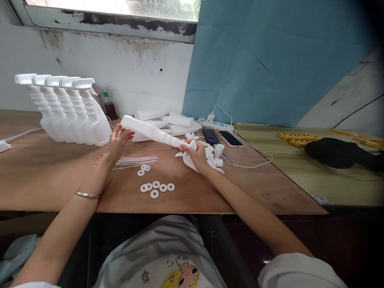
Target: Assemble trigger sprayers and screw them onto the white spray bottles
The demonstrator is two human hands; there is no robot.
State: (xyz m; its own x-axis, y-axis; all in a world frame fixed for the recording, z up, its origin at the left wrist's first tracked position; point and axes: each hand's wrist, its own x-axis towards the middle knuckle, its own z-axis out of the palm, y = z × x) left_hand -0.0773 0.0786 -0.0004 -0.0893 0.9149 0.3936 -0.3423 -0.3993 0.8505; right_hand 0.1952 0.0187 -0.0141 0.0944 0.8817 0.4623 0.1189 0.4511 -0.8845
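Note:
A white spray bottle (pixel 147 130) is held tilted almost flat above the table, its base to the left and its neck to the right. My left hand (pixel 117 141) supports the base end, with the fingers curled beneath it. At the neck end, my right hand (pixel 196 155) is closed around the white trigger spray head (pixel 192 146); the fingers partly hide the joint. Beneath and beside my right hand lie loose white spray heads (pixel 217 154). Thin white tubes (pixel 136 161) and several flat white washers (pixel 156 184) rest on the table nearer to me.
Several white bottles with spray heads (pixel 72 112) stand in a row at the back left. More white bottles (pixel 168 120) lie behind my hands. Two phones (pixel 231 139), a power strip (pixel 220 125) and a cable lie right of them. A small dark bottle (pixel 110 106) stands against the wall.

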